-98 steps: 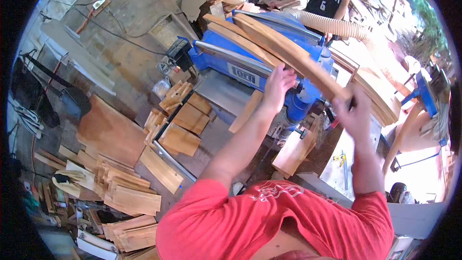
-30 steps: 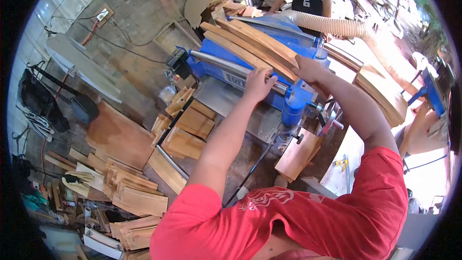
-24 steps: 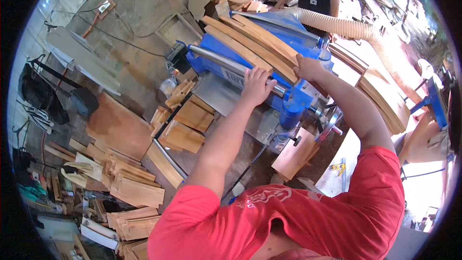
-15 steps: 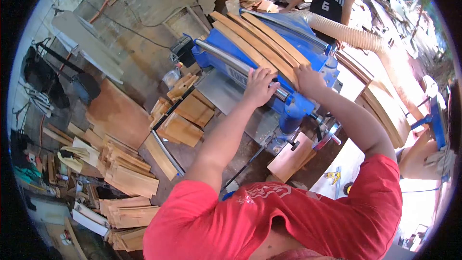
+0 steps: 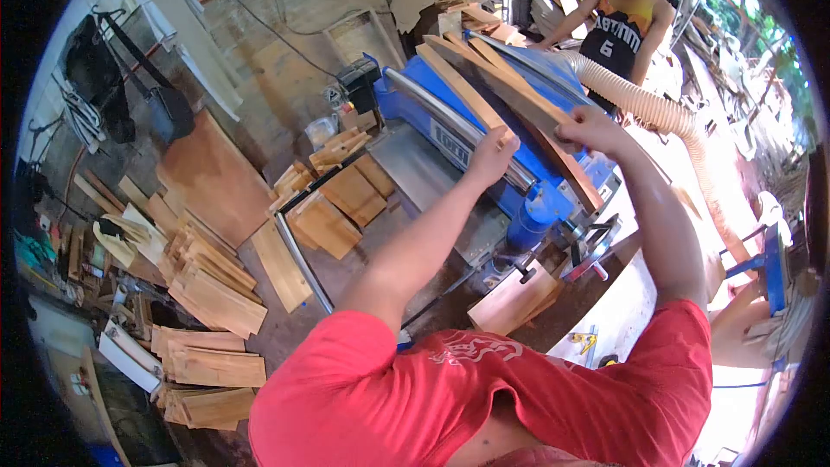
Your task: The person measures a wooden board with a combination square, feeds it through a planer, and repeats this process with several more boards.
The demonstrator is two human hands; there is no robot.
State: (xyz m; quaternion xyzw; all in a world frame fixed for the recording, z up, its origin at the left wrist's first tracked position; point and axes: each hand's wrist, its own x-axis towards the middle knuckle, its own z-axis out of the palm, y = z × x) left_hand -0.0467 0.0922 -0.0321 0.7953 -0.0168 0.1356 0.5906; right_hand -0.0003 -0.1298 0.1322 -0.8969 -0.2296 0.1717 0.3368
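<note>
On the blue planer machine (image 5: 542, 216) lie several long, slightly curved wooden boards. My left hand (image 5: 494, 157) is closed around the near end of the leftmost curved board (image 5: 462, 86), close to the machine's steel roller. Higher and to the right, my right hand (image 5: 595, 132) has its fingers wrapped round the near end of another curved board (image 5: 538, 102), which is raised and tilted. Below that hand a darker board edge (image 5: 581, 180) slants down toward the machine's near right corner. How these boards overlap under my right hand is partly hidden.
Across the machine stands a person in a black jersey (image 5: 612, 39). A ribbed hose (image 5: 644, 91) runs along the right side. Stacked wood pieces (image 5: 216, 294) cover the floor at left, with more boards (image 5: 324, 225) beside the machine. A handwheel (image 5: 592, 246) juts from its near corner.
My hands have separated, the right moving right and up with its board. The boards, close together before, are now spread apart and tilted. The camera view has shifted slightly.
</note>
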